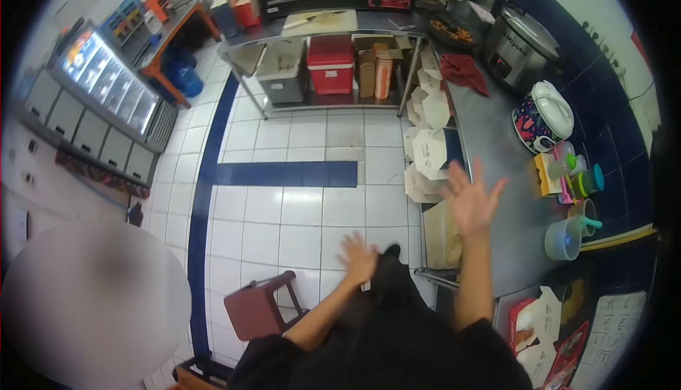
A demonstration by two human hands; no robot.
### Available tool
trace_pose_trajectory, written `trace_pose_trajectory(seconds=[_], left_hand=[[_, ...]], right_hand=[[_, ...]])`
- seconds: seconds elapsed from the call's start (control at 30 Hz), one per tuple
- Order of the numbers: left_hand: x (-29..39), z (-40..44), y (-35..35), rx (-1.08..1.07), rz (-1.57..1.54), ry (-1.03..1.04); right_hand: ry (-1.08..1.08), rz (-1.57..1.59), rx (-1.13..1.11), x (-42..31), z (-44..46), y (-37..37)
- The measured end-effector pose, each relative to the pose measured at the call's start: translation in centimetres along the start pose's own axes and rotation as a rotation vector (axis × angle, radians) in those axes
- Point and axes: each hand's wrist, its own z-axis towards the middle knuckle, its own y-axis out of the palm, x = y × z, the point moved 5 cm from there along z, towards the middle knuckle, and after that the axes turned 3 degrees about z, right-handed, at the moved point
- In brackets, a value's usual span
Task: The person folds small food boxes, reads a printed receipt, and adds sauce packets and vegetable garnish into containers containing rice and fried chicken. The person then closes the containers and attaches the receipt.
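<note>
My right hand (472, 204) is raised near the edge of the steel counter (511, 227), its fingers spread and nothing in it. Just past its fingertips are the stacked white takeout boxes (428, 152), standing with lids up along the counter's side. Lower and to the left, my left hand (358, 259) hangs over the tiled floor in front of my dark clothing, fingers apart and slightly blurred. It holds nothing. A brown stool (259, 308) stands on the floor to the left of that arm.
Along the right counter stand a slow cooker (518, 49), a flowered pot (543, 117), a clear tub (562, 239) and a red cloth (464, 72). An open food box (539, 330) lies at lower right. Ahead, a steel table holds a cutting board (320, 22) above a red cooler (330, 67).
</note>
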Motion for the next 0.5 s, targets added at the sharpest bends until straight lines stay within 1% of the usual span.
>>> trace_pose_trajectory(seconds=[0.03, 0.1, 0.17, 0.2, 0.23, 0.3, 0.37, 0.4, 0.43, 0.47, 0.5], left_hand=[[-2.3, 2.2, -2.5, 0.093, 0.036, -0.038], [-7.0, 7.5, -7.6, 0.15, -0.133, -0.239], [-11.0, 12.8, -13.1, 0.172, -0.242, -0.443], [-19.3, 17.7, -11.7, 0.324, -0.268, -0.354], [-22.4, 19.5, -12.9, 0.244, -0.264, -0.476], [-27.1, 19.9, -15.1, 0.167, -0.354, -0.656], [-29.8, 17.9, -17.1, 0.149, -0.478, -0.84], [-30.3, 16.7, -18.0, 0.159, -0.541, -0.922], [-30.2, 15.6, -18.8, 0.175, -0.609, -0.99], [-30.1, 14.7, -19.5, 0.197, -0.682, -1.046], [-29.4, 14.2, -20.2, 0.218, -0.73, -1.07]], right_hand=[[-0.072, -0.141, 0.26, -2.1, 3.3, -1.9], [-0.11, -0.875, 0.474, -6.0, 11.3, -6.9], [-0.233, -1.374, 0.4, -9.4, 21.0, -16.8], [-0.298, -1.512, 0.327, -11.2, 25.3, -22.4], [-0.373, -1.649, 0.242, -12.5, 30.3, -26.6], [-0.214, -1.931, 0.479, -14.0, 38.7, -30.7], [0.089, -2.364, 0.817, -13.3, 47.2, -36.7], [-0.007, -2.315, 0.799, -13.1, 50.4, -39.7], [0.032, -2.279, 0.89, -12.9, 52.9, -40.9], [0.277, -1.926, 0.893, -12.9, 54.3, -42.9], [0.245, -2.137, 0.801, -13.3, 55.7, -47.3]])
